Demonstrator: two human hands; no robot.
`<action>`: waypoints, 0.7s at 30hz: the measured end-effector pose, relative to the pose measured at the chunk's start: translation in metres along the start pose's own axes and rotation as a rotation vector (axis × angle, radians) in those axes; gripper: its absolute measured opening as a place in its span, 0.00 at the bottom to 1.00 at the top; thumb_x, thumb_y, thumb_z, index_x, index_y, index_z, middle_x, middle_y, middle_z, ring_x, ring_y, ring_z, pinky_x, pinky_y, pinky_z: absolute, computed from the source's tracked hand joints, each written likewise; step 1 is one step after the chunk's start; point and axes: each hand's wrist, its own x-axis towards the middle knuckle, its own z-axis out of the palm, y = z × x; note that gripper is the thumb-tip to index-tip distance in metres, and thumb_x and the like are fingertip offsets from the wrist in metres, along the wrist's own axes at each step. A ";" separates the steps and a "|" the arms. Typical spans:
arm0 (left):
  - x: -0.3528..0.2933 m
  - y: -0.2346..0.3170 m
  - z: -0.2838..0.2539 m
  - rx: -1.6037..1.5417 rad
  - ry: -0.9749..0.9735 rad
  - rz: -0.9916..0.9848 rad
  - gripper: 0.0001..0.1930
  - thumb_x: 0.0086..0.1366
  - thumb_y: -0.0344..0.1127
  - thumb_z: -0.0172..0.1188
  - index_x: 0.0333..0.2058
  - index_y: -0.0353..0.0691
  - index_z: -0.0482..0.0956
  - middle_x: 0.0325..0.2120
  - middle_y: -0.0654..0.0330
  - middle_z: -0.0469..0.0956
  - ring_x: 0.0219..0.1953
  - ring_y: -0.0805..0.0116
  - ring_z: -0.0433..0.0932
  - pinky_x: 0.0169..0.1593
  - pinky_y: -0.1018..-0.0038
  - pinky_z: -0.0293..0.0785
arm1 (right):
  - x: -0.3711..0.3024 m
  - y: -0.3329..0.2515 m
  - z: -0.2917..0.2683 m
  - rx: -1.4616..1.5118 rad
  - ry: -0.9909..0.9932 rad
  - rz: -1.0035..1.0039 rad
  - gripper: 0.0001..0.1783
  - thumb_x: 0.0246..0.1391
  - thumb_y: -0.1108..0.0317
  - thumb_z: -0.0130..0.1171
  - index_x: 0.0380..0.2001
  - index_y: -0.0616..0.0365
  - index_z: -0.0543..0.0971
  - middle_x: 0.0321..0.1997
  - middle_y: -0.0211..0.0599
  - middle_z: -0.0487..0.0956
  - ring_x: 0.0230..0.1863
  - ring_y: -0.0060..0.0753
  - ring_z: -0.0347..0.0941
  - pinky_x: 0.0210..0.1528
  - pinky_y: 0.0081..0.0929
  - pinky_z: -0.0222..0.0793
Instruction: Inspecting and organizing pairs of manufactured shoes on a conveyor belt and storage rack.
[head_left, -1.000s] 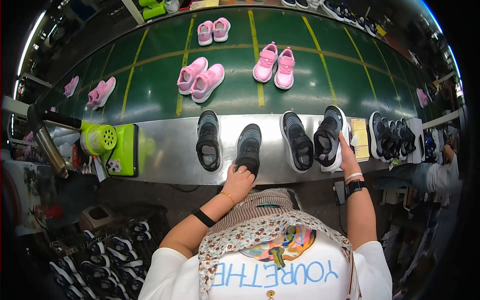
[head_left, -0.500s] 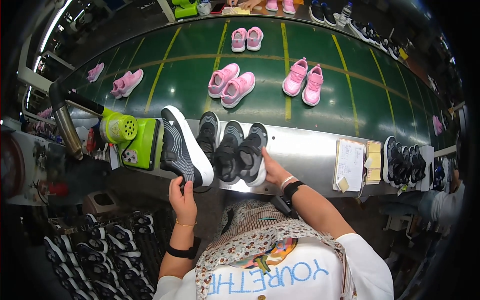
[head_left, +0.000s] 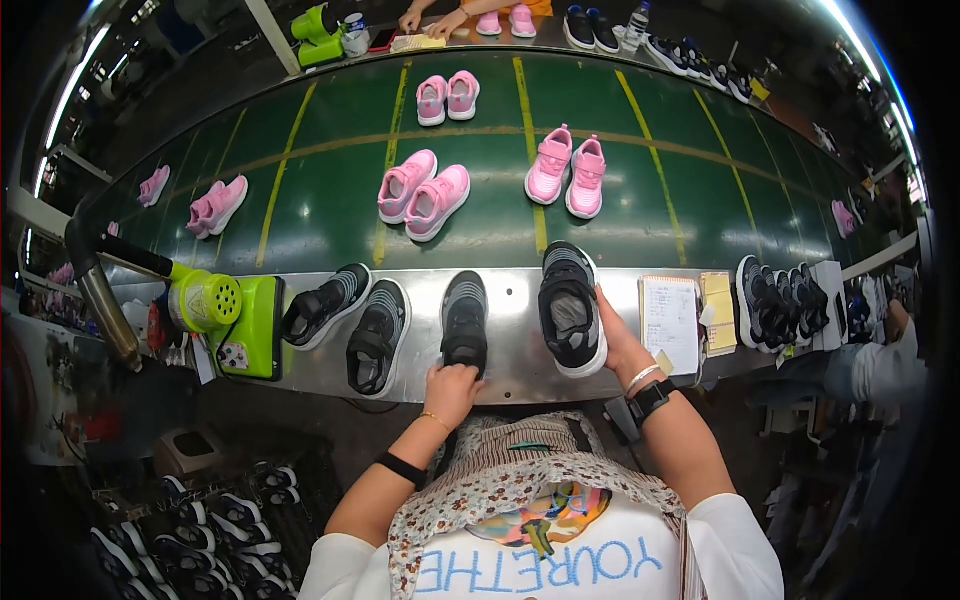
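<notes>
Several black sneakers with white soles and grey wavy lines stand along the metal ledge in front of me. My left hand (head_left: 455,391) is closed on the heel of the middle sneaker (head_left: 465,310), whose toe points away from me. In my right hand (head_left: 624,348) is another sneaker (head_left: 570,315), gripped along its right side and tilted so its opening and insole show. Further left, one sneaker (head_left: 380,335) stands with its opening toward me. Beside it, a slanted sneaker (head_left: 328,303) sits close to the green heat gun's stand.
A green conveyor belt (head_left: 330,220) carries several pink shoes (head_left: 438,203). At left stands the lime-green heat gun (head_left: 207,300). A notebook (head_left: 669,325) and more black shoes (head_left: 785,303) are at right. Across the belt, another person's hands (head_left: 445,24) rest by papers. Shoe racks (head_left: 215,530) stand lower left.
The bunched sneakers are now spread along the ledge. The one my left hand held up has left it, and that hand grips the middle sneaker. My right hand has moved right with its sneaker.
</notes>
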 end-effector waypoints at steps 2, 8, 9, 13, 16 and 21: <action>0.005 0.010 0.007 0.089 -0.071 -0.008 0.10 0.53 0.38 0.57 0.32 0.39 0.75 0.26 0.56 0.73 0.32 0.58 0.72 0.44 0.59 0.61 | -0.014 -0.013 0.013 -0.057 -0.004 -0.003 0.29 0.60 0.47 0.32 0.52 0.58 0.66 0.48 0.39 0.73 0.46 0.33 0.72 0.50 0.31 0.68; 0.026 0.043 -0.054 -1.336 -0.084 -0.110 0.45 0.50 0.53 0.62 0.59 0.41 0.47 0.56 0.55 0.56 0.56 0.59 0.60 0.54 0.56 0.57 | -0.039 -0.019 0.076 -0.257 0.053 0.011 0.27 0.61 0.51 0.35 0.51 0.62 0.67 0.46 0.40 0.74 0.43 0.28 0.73 0.45 0.25 0.70; 0.030 0.048 -0.066 -1.622 -0.273 -0.160 0.48 0.51 0.52 0.62 0.61 0.43 0.39 0.59 0.57 0.50 0.56 0.58 0.59 0.54 0.62 0.60 | -0.039 -0.018 0.088 -0.303 0.061 0.018 0.27 0.61 0.51 0.36 0.51 0.63 0.67 0.45 0.40 0.74 0.43 0.28 0.73 0.45 0.24 0.70; 0.030 0.070 -0.093 -1.906 -0.348 -0.449 0.27 0.56 0.35 0.57 0.54 0.44 0.59 0.49 0.60 0.66 0.50 0.65 0.67 0.51 0.69 0.65 | -0.033 -0.014 0.135 -0.755 0.127 -0.349 0.26 0.60 0.52 0.40 0.50 0.64 0.67 0.45 0.39 0.74 0.43 0.25 0.70 0.45 0.20 0.66; 0.022 0.073 -0.106 -2.140 -0.170 -0.462 0.19 0.56 0.29 0.51 0.48 0.41 0.65 0.43 0.61 0.71 0.47 0.68 0.70 0.51 0.69 0.66 | -0.062 -0.020 0.152 -0.849 0.170 -0.519 0.25 0.59 0.55 0.42 0.52 0.63 0.65 0.45 0.40 0.73 0.44 0.26 0.69 0.45 0.21 0.65; 0.013 0.071 -0.134 -2.132 0.055 -0.425 0.18 0.57 0.30 0.50 0.47 0.39 0.66 0.42 0.59 0.71 0.46 0.67 0.71 0.51 0.68 0.66 | -0.097 -0.016 0.173 -0.726 -0.061 -0.422 0.24 0.55 0.69 0.45 0.56 0.62 0.61 0.51 0.41 0.69 0.51 0.27 0.65 0.53 0.25 0.60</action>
